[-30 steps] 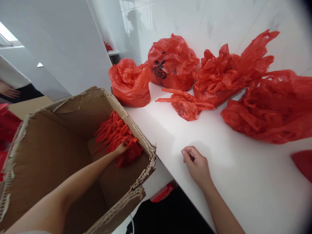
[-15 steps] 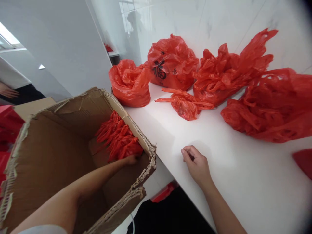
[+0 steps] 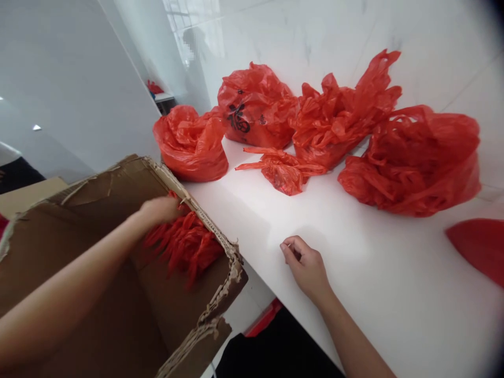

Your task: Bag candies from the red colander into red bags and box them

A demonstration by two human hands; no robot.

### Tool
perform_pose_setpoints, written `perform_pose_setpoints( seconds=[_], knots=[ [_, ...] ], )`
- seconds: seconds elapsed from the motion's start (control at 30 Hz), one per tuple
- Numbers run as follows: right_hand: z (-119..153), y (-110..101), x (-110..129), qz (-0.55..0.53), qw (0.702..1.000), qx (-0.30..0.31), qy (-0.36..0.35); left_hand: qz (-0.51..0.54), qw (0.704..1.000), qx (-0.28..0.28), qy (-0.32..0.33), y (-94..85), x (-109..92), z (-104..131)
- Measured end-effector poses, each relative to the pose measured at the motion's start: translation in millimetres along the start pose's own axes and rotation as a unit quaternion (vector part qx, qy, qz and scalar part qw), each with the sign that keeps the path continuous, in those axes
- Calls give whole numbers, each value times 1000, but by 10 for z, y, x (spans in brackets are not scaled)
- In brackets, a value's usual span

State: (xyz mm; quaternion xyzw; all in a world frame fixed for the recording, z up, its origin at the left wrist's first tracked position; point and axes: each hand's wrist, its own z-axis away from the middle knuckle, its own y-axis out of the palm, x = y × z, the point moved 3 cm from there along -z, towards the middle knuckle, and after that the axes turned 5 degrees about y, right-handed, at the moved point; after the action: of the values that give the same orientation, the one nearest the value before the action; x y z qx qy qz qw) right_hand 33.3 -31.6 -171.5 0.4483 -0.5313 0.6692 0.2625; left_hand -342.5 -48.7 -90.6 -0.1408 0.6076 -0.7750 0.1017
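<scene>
My left hand (image 3: pixel 160 211) reaches into a large open cardboard box (image 3: pixel 88 197). It is at the far end of a row of bunched red plastic bags (image 3: pixel 192 241) lying against the box's right wall. Motion blurs its fingers, so whether they grip a bag does not show. On the white table, my right hand (image 3: pixel 305 268) rests with thumb and fingertips pressed together, nothing visible between them. A small tied red bag (image 3: pixel 283 173) lies beyond it, its handles stretched out to the left.
Along the wall stand several full red bags: a rounded one (image 3: pixel 191 144), one with black lettering (image 3: pixel 255 107), one with upright handles (image 3: pixel 338 118) and a wide one (image 3: pixel 417 163). A red item (image 3: pixel 478 249) sits at the right edge. The box's rim is torn and ragged.
My left hand has moved up and away from me, from the near end of the bunched bags to their far end. My right hand keeps its pose. The view has shifted to the right.
</scene>
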Motion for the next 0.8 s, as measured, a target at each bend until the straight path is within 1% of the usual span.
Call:
perform_pose_setpoints(
  seconds=[0.03,0.07,0.1,0.13,0.17,0.2,0.23,0.3,0.33,0.37,0.4,0.43,0.5,0.53,0.6,0.63,0.7,0.77,0.8],
  knots=[
    [-2,2,4,-1,1000,1,-1,-16,999,-42,-9,-241,12,-1],
    [-3,4,8,-2,1000,2,-2,-25,995,-95,-12,-457,-35,6],
    [-5,5,12,-3,1000,3,-3,-25,987,-159,3,-640,-152,13],
    [-5,6,17,-3,1000,4,-5,-11,971,-236,38,-785,-334,15],
    [-5,5,21,-4,1000,3,-7,6,950,-299,88,-875,-569,-1],
    [-5,4,24,-5,1000,3,-10,22,933,-324,154,-905,-845,-51],
    [-5,3,25,-7,1000,2,-12,31,921,-311,233,-884,-1147,-136],
    [-5,1,22,-14,1000,2,-12,30,907,-275,318,-773,-1696,-390],
    [-6,-1,18,-17,1000,2,-11,25,899,-249,359,-702,-1931,-537],
    [-7,-2,14,-20,1000,2,-10,26,896,-240,374,-643,-2111,-685],
    [-9,-3,11,-21,1000,2,-9,28,895,-234,380,-592,-2243,-824],
    [-10,-4,9,-22,1000,3,-9,30,895,-229,382,-553,-2330,-944],
    [-10,-5,9,-19,1000,7,-10,37,897,-227,377,-515,-2385,-1103],
    [-9,-6,11,-17,1000,8,-9,43,897,-228,377,-517,-2368,-1135],
    [-6,-8,17,-12,1000,9,-6,59,893,-232,382,-569,-2275,-1107],
    [-5,-9,21,-10,1000,10,-6,70,890,-236,385,-620,-2204,-1052],
    [-5,-11,26,-10,1000,10,-10,95,885,-246,385,-768,-2017,-867],
    [-9,-12,28,-9,1000,11,-17,177,873,-250,379,-958,-1760,-601],
    [-12,-13,26,-7,1000,11,-20,264,856,-246,370,-1055,-1600,-449]
  ],
)
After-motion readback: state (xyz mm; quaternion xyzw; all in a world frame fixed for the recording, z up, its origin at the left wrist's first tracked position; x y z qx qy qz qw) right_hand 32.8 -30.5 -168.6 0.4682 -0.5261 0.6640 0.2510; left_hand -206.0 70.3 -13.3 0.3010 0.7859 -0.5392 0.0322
